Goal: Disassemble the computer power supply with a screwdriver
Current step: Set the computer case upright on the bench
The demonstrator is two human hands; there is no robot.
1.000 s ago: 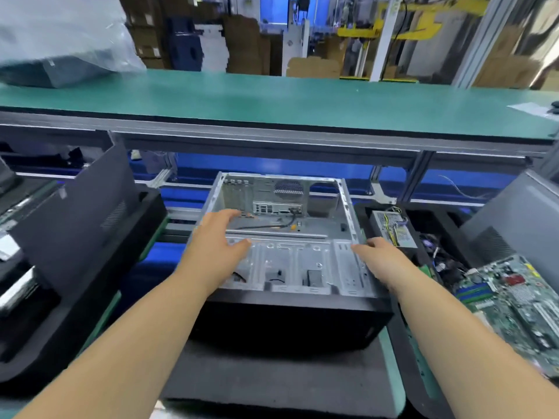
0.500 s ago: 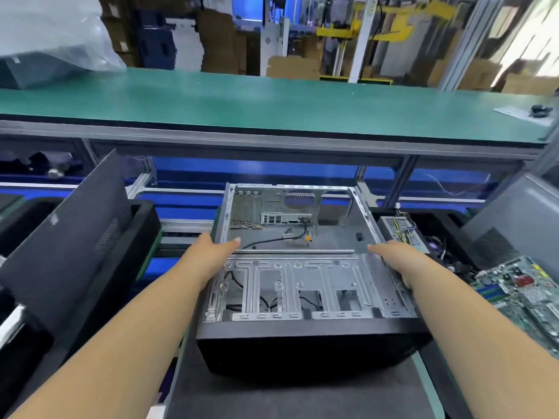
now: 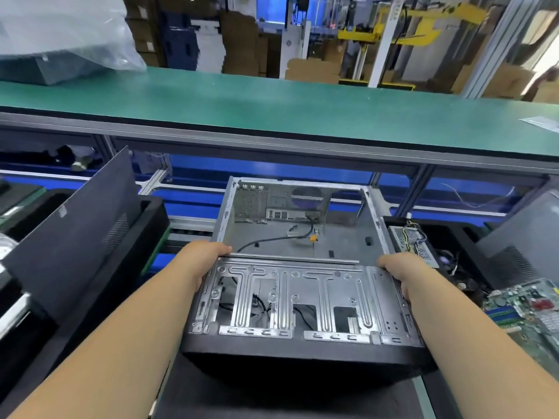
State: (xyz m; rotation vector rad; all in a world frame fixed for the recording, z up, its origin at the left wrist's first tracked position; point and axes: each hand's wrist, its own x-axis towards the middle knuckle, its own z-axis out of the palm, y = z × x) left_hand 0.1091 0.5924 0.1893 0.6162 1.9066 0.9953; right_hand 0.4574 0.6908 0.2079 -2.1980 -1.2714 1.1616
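Note:
An opened, mostly stripped computer case (image 3: 302,300) lies flat in front of me, its silver drive cage near me and its rear panel far. A black cable with a yellow plug (image 3: 313,237) lies on its floor. My left hand (image 3: 201,258) grips the case's left edge at the crossbar. My right hand (image 3: 402,272) holds the right edge. A removed power supply (image 3: 413,243), silver with a mesh side and coloured wires, lies just right of the case. No screwdriver shows.
A black side panel (image 3: 75,234) leans on a black bin at the left. A green motherboard (image 3: 526,309) and another grey panel (image 3: 526,252) lie at the right. A green conveyor shelf (image 3: 272,113) runs across above the case, with a plastic-wrapped box (image 3: 54,40) on it.
Both hands slid from the drive cage to the case's side edges and took hold. The case now sits closer to me and higher in view.

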